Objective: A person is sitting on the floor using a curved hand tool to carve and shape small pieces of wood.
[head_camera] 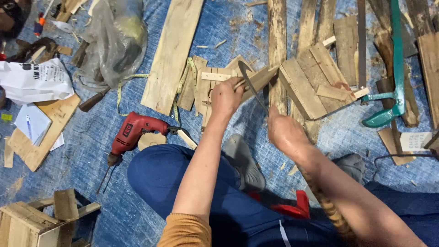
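At centre, left hand [225, 98] clamps a thin wooden strip [256, 78] over the blue tarp [91, 137]; right hand [284, 132] grips the curved blade [250, 84] crossing it. Cutting well likely needs short strokes, fingers clear. Red drill [132, 132] lies left.

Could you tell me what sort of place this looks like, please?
Probably an improvised woodworking spot on the ground: weathered wooden planks lie on a blue woven tarpaulin, beside a red electric drill and a teal-framed saw.
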